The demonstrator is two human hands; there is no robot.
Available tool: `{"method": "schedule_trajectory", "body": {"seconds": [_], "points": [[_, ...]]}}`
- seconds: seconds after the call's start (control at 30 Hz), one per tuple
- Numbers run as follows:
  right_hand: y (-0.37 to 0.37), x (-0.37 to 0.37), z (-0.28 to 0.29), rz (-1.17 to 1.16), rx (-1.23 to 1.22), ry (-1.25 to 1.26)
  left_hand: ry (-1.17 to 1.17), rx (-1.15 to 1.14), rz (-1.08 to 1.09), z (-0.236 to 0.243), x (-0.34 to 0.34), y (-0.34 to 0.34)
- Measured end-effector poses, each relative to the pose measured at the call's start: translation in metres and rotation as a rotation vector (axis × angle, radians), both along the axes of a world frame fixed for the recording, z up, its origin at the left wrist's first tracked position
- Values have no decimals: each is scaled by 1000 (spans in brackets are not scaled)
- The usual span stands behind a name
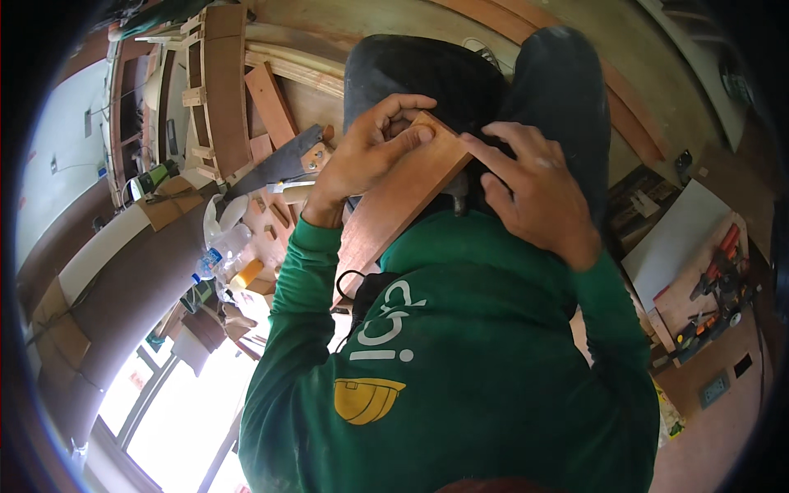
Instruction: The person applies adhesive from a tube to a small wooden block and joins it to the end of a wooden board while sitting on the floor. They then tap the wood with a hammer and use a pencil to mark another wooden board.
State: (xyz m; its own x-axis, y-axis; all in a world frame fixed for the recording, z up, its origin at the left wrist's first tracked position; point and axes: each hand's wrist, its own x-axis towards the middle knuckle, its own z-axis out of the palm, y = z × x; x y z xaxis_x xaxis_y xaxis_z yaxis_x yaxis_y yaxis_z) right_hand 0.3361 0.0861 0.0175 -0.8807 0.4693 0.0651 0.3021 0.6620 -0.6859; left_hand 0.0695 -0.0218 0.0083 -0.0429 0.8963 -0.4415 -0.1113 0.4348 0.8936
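Note:
A long reddish wooden board (394,197) slants across my lap, its upper end near my knees. My left hand (374,152) grips that end, thumb on the top face and fingers curled at the edge. My right hand (534,189) has its fingers apart, with the index fingertip at the board's right edge near the corner. Below the board, between my legs (559,99), part of a dark tool (459,195) shows; what it is I cannot make out.
Loose planks (267,94), wood offcuts and plastic bottles (209,263) lie to the left beside a long curved panel (123,279). At the right are a pale sheet (670,255) and several hand tools (711,296). A bright glazed opening (189,419) is at the lower left.

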Motion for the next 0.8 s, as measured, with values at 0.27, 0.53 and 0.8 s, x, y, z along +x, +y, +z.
{"method": "schedule_trajectory", "body": {"seconds": [0.27, 0.53, 0.8], "points": [[1, -14, 3, -10, 2, 19, 56, 3, -9, 0, 0, 0], [-3, 12, 5, -71, 16, -35, 263, 48, -139, 4, -3, 3], [-17, -9, -13, -317, -367, 239, 565, 300, -439, 27, 5, 29]]}}
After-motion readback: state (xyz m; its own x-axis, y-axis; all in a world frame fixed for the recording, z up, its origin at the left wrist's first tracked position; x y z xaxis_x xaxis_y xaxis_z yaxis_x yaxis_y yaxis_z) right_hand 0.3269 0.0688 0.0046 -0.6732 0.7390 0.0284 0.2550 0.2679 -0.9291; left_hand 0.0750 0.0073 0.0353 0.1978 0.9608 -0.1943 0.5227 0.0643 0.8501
